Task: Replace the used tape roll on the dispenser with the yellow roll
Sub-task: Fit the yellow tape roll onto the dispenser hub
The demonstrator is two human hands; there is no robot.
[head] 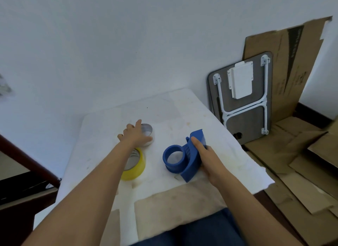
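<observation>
My right hand (206, 154) grips the blue tape dispenser (190, 161) by its handle, and the dispenser lies on its side on the white table (182, 108). Its round hub is bare, with no roll on it. My left hand (134, 136) reaches further back with its fingers spread, thumb and index finger touching the used roll (147, 129), a thin grey-white ring lying flat on the table. The yellow roll (139, 170) lies flat just left of the dispenser, partly hidden under my left forearm.
A folded grey lap table (245, 99) with white legs leans on the wall right of the table. Flattened cardboard (292, 62) stands behind it and covers the floor at right. A dark wooden frame (27, 159) runs along the left. My blue-trousered knee (201, 231) is at the near edge.
</observation>
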